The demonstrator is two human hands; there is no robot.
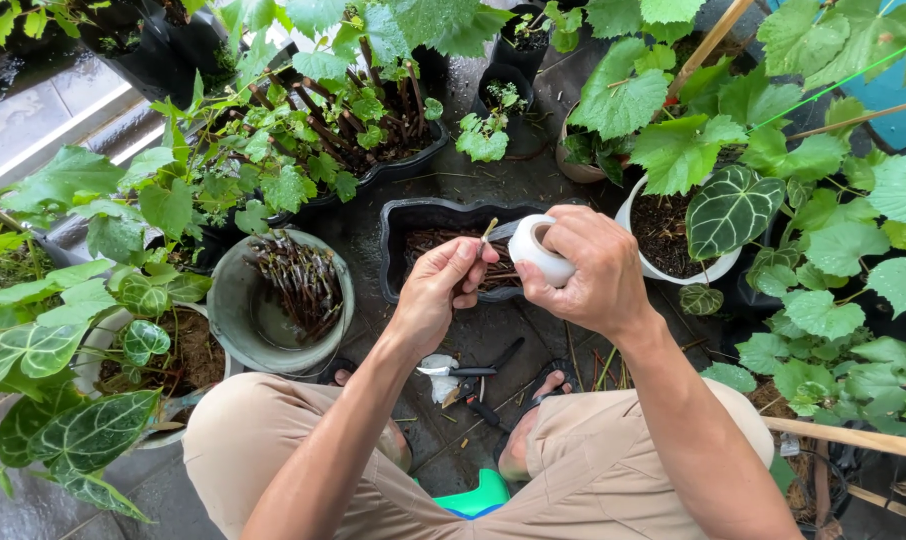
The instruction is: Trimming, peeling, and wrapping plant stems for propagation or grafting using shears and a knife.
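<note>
Just above the black tray, my left hand pinches a short cutting while my right hand clasps the white tape roll — I judge a taut, overlapping wrap works best. The tray holds cut stems; the grey bucket left of it holds more — standing in water.

This is a home garden corner or small potted-plant nursery, outdoors on wet dark paving. Broad-leaved potted vines crowd in from twelve to three o'clock, and veined heart-leaf plants stand at eight o'clock. A grey bucket of cut stems sits at nine o'clock, a black trough planter of cuttings at the centre, and pruning shears lie on the ground at six o'clock.
</note>
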